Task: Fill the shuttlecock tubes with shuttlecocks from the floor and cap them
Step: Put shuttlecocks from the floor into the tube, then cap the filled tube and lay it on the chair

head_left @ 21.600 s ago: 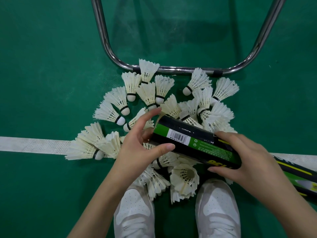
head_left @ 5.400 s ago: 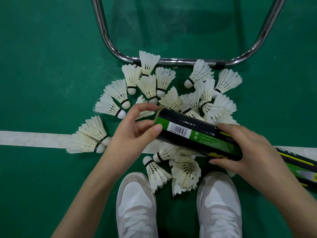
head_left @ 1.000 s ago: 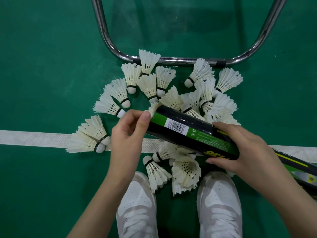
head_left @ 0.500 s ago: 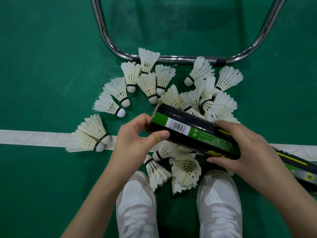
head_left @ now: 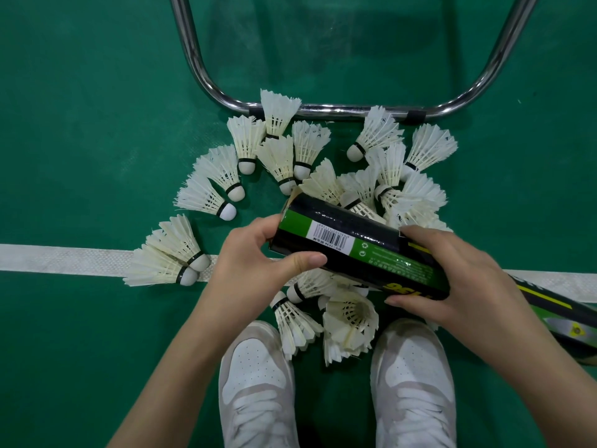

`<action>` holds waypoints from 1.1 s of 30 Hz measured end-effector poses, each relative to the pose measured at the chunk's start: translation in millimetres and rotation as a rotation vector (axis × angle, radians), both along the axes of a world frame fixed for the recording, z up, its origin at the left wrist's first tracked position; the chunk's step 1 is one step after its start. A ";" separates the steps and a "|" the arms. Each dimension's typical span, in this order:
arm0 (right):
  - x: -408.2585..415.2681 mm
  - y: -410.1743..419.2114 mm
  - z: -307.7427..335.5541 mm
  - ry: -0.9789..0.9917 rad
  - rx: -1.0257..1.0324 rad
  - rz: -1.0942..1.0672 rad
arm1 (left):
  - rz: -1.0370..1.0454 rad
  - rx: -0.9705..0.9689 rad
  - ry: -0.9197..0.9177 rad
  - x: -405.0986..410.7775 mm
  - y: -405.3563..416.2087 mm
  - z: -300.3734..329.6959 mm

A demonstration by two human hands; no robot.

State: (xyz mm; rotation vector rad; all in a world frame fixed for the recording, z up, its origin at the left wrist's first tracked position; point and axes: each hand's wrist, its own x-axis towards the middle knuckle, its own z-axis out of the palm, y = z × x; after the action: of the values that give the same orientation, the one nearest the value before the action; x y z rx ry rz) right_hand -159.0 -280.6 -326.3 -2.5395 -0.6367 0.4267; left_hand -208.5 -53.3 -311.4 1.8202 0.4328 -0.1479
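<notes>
A black and green shuttlecock tube (head_left: 355, 247) is held slanting above the floor, its open mouth to the upper left. My right hand (head_left: 452, 276) grips it round the middle. My left hand (head_left: 255, 257) is cupped over the mouth, thumb along the tube's near side, fingers hidden behind the rim. What is inside the tube cannot be seen. Several white feather shuttlecocks (head_left: 277, 156) lie scattered on the green floor beyond and under the tube, and two more (head_left: 168, 257) lie on the white line at the left.
A second tube (head_left: 555, 318) lies on the floor at the right, partly under my right forearm. A chrome tube frame (head_left: 339, 108) curves across the floor behind the pile. My white shoes (head_left: 255, 383) (head_left: 413, 383) stand below. A white court line (head_left: 64, 260) crosses the floor.
My left hand brought a shuttlecock to the tube's mouth a second ago; now that hand is closed over the mouth and the shuttlecock is out of sight. My right hand has kept its grip.
</notes>
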 end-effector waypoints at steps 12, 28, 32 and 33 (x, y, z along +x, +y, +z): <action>1.5 -0.2 1.2 -0.040 0.045 0.017 | -0.111 -0.104 -0.057 2.4 2.7 10.5; 43.4 37.4 24.7 -0.126 0.321 0.002 | 0.388 -0.306 -0.312 32.4 -17.5 44.6; 56.8 43.4 40.4 -0.111 0.388 0.000 | 0.461 -0.319 -0.356 43.0 -16.0 65.5; 60.0 44.5 46.3 -0.085 0.407 -0.005 | 0.459 -0.300 -0.373 45.7 -16.4 72.0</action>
State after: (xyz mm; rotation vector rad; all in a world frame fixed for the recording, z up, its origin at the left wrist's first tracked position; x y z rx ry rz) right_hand -99.0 -236.1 -279.9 -2.1787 -0.6711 0.1654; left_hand -162.7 -69.7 -239.4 1.3745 0.5178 0.4175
